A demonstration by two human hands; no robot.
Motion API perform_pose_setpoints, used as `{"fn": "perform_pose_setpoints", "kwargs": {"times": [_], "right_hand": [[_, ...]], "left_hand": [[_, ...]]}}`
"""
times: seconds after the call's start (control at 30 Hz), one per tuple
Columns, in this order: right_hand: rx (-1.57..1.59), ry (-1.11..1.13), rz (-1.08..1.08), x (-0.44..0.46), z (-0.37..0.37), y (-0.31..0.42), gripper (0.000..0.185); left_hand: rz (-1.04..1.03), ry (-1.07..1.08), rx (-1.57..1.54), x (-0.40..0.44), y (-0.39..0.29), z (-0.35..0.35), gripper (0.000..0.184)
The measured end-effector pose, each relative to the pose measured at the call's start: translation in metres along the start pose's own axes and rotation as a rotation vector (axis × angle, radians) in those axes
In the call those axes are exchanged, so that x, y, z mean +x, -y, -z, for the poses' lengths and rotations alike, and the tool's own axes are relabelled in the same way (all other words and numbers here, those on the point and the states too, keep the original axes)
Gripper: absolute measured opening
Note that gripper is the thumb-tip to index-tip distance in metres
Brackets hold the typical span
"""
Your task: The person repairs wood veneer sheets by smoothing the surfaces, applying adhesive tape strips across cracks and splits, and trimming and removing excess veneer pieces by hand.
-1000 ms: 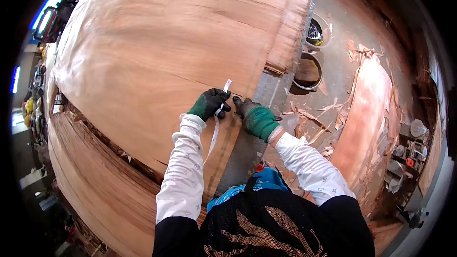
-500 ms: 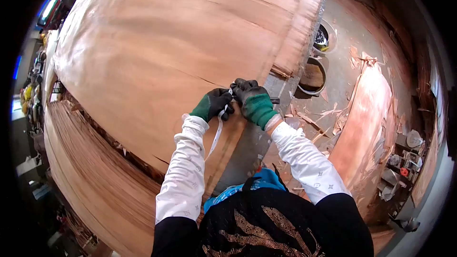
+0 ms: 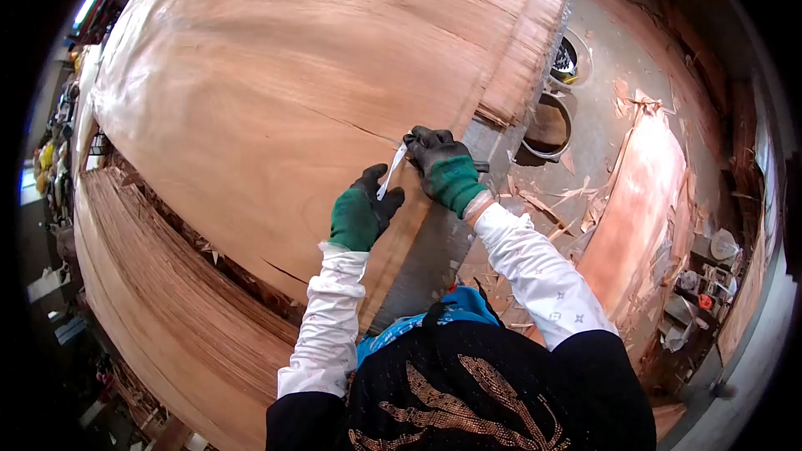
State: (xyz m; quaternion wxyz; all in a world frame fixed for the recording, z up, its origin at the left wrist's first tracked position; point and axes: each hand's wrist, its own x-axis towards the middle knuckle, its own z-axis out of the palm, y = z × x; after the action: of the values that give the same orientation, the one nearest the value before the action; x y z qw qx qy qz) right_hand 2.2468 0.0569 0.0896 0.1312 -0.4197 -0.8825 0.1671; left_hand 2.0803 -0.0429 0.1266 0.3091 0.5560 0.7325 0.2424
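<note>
My right hand (image 3: 443,165), in a black and green glove, is closed with its fingertips on one end of a white tape strip (image 3: 394,169). A short dark handle (image 3: 482,166) sticks out from under that palm. My left hand (image 3: 364,210), gloved alike, is open just to the left, thumb and fingers apart around the strip's lower end; whether it touches the strip I cannot tell. Both hands are over the near right edge of a large thin wood veneer sheet (image 3: 276,108). A narrow split (image 3: 344,124) in the sheet runs toward my right hand.
A thick veneer stack (image 3: 184,284) lies at the lower left, with a gap beside it. Right of the grey table edge (image 3: 430,271) are two buckets (image 3: 547,129) and a reddish veneer piece (image 3: 639,209) among scraps on the floor. Assorted items (image 3: 697,301) sit at far right.
My left hand has come away from my right hand, down and to the left, and its fingers have spread. The strip now looks shorter. My right hand has barely moved.
</note>
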Motion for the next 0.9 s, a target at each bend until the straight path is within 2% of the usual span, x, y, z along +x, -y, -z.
{"fn": "perform_pose_setpoints", "kwargs": {"times": [0.03,0.07,0.17,0.27,0.37,0.5,0.53,0.6,0.63,0.67,0.77,0.83,0.9], "right_hand": [[0.001,0.004,-0.001,0.000,0.000,0.000,0.035],[0.003,0.008,-0.002,0.000,0.000,0.000,0.034],[-0.006,0.003,-0.004,0.000,0.000,0.000,0.034],[0.009,0.014,-0.011,0.000,0.001,0.000,0.034],[0.008,0.018,-0.034,-0.001,-0.001,0.001,0.035],[0.021,0.060,-0.061,0.000,-0.003,-0.001,0.036],[0.014,0.047,-0.057,0.000,-0.005,-0.001,0.036],[-0.001,0.023,-0.044,-0.001,-0.008,-0.002,0.036],[0.001,0.031,-0.041,-0.001,-0.005,-0.001,0.037],[0.002,0.036,-0.039,-0.001,0.000,0.001,0.038],[-0.002,-0.004,-0.015,-0.002,-0.004,-0.002,0.040],[-0.005,-0.003,-0.012,-0.001,-0.004,-0.002,0.040],[-0.006,0.031,-0.039,0.001,0.002,0.002,0.040]], "left_hand": [[-0.112,-0.092,0.091,-0.003,0.005,-0.005,0.041],[-0.106,-0.137,0.090,-0.005,0.007,-0.009,0.035],[0.039,-0.039,0.014,-0.011,0.011,-0.010,0.030],[0.547,0.300,-0.920,-0.017,-0.013,0.021,0.034],[0.608,0.377,-1.209,-0.037,-0.007,0.044,0.038],[0.688,0.389,-0.981,-0.093,0.025,0.097,0.045],[0.804,0.329,-0.889,-0.109,0.029,0.112,0.047],[0.741,0.341,-0.926,-0.154,0.081,0.136,0.048],[0.824,0.372,-0.676,-0.171,0.115,0.142,0.046],[0.991,0.157,-0.657,-0.198,0.155,0.146,0.041],[0.488,0.136,0.869,-0.195,0.122,0.172,0.038],[0.374,-0.337,0.246,-0.153,0.094,0.136,0.038],[-0.051,-0.327,0.418,-0.102,0.033,0.094,0.040]]}}
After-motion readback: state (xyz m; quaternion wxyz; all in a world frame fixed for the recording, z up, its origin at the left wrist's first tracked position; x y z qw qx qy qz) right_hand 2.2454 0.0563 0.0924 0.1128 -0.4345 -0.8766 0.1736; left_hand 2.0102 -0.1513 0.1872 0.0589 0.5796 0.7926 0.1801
